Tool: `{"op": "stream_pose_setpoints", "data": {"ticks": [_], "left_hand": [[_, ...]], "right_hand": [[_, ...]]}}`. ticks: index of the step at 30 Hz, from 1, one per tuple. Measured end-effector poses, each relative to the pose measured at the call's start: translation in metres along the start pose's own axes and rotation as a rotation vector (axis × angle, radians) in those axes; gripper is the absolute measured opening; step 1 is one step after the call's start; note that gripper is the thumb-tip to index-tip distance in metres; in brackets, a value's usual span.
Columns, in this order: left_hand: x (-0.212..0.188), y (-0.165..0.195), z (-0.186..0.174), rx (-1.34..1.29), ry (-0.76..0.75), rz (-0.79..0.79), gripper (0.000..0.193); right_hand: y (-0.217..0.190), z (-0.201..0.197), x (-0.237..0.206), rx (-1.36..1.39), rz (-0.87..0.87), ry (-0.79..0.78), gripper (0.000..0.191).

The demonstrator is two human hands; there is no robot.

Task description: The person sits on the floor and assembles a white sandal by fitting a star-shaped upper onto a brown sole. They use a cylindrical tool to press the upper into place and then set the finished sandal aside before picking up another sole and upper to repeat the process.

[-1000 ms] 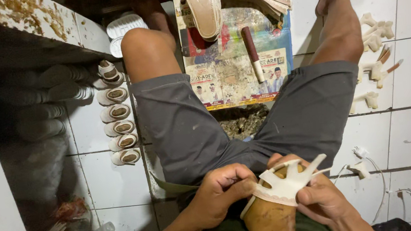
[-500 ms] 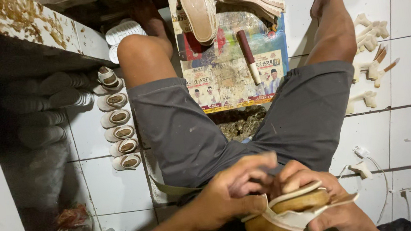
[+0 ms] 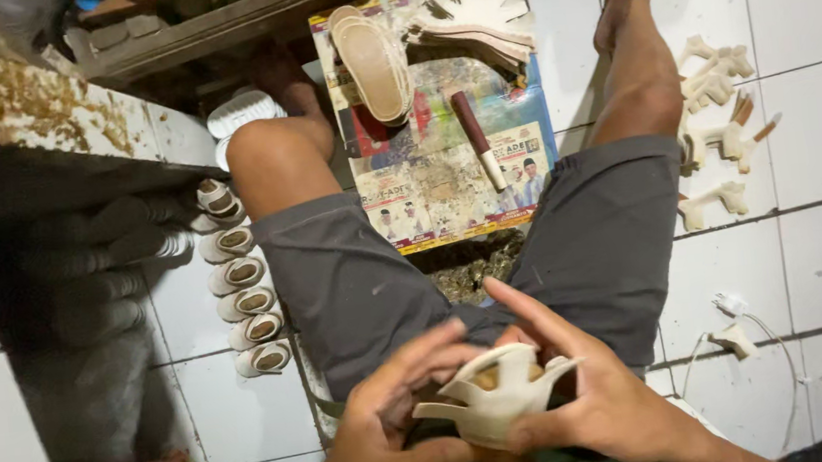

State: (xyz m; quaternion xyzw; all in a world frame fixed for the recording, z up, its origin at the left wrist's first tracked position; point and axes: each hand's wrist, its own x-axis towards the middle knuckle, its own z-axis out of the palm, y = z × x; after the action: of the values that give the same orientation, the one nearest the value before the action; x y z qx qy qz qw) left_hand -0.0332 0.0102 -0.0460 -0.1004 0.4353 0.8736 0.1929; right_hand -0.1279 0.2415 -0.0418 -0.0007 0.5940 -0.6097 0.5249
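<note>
change: cream strap piece (image 3: 500, 393) now turned over the wooden form | hands: left hand (image 3: 390, 429) and right hand (image 3: 603, 398) both pinching it (fingers partly spread) | work: fitting continues

Cream sandal strap (image 3: 496, 399) at six o'clock, grey shorts (image 3: 355, 277) at centre, multicoloured printed poster (image 3: 436, 173) at twelve o'clock, white square-tiled floor (image 3: 813, 132) at three o'clock, maroon-handled brush (image 3: 478, 139).

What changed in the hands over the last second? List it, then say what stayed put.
Both hands kept hold of the cream strappy sandal upper on the brown wooden shoe form. The left hand shifted its grip under the piece; the right hand spread over its top, forefinger stretched out. The upper turned from flat-facing to side-on. The brown-handled tool on the printed sheet stayed put.
</note>
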Motion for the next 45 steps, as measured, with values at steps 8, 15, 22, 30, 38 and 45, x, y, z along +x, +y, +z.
{"op": "stream_pose_setpoints", "data": {"ticks": [8,15,22,30,38,45], "left_hand": [[-0.004,-0.023,0.017,0.131,0.376,-0.121,0.048],[-0.002,-0.014,0.026,0.310,0.324,-0.069,0.036],[-0.004,-0.016,0.025,0.412,0.294,0.116,0.034],[-0.003,-0.018,0.023,0.561,0.251,0.147,0.036],[-0.010,-0.034,0.028,0.172,0.324,-0.094,0.039],[-0.009,-0.031,0.022,0.257,0.217,-0.047,0.041]], "right_hand": [[-0.027,0.009,0.012,-0.269,-0.051,-0.093,0.108],[-0.071,-0.028,0.027,-0.572,-0.423,-0.241,0.014],[-0.088,-0.012,0.040,-0.475,-0.190,-0.263,0.015],[-0.068,-0.024,0.041,-0.355,-0.059,-0.258,0.017],[-0.007,-0.022,0.054,0.010,0.276,-0.292,0.013],[0.015,-0.019,0.051,0.122,0.229,-0.288,0.006]]}}
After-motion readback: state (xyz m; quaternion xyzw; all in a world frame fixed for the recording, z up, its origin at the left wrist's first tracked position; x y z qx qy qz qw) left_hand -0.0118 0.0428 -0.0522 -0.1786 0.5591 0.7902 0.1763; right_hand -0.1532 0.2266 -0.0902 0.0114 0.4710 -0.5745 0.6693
